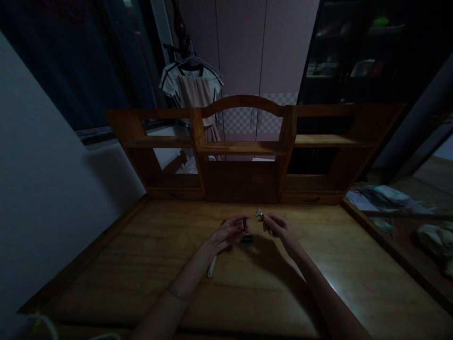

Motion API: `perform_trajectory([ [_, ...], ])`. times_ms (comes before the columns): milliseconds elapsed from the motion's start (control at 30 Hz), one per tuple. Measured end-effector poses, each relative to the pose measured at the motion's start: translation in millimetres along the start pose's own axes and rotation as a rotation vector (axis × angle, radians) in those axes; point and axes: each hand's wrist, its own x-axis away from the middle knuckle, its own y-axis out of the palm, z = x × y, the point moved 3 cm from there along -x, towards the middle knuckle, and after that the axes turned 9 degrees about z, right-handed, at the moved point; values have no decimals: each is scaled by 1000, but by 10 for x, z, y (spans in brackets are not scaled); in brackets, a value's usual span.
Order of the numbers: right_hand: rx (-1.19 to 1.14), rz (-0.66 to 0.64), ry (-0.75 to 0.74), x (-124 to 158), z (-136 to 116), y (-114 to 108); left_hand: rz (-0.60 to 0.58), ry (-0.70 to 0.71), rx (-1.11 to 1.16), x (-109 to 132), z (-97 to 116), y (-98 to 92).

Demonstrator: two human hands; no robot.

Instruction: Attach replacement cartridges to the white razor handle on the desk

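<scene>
My right hand [278, 225] pinches the dark handle of what looks like a razor [259, 213], its silvery head pointing up and left toward the other hand. My left hand [228, 231] holds a small black piece [244, 224] between thumb and fingers, apart from the razor's head. Too dark and small to name exactly, that piece stands upright in the grip. Just below the fingertips, a dark flat object [247, 239] lies on the wooden desk [170, 264]. A pale handle [211, 267] with a hole in its end lies under my left hand, its other end mostly hidden.
Along the desk's far edge stands a wooden shelf unit [244, 149] with open compartments. A wall [63, 189] borders the left side. Papers and bags [382, 197] lie beyond the right edge. Clothes [193, 87] hang behind the shelf. The room is dim.
</scene>
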Motion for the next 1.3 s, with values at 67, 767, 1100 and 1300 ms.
perform_trajectory([
  [67, -2, -62, 25, 16, -17, 23, 20, -15, -31, -14, -20, -21],
  [767, 131, -252, -41, 51, 15, 133, 58, 87, -203, -70, -54, -27],
  [1100, 124, -257, -4, 42, 4, 133, -1, 113, -205, -69, -40, -5],
  [1300, 136, -284, -17, 10, 72, 116, -9, 112, -241, -63, -28, 1],
])
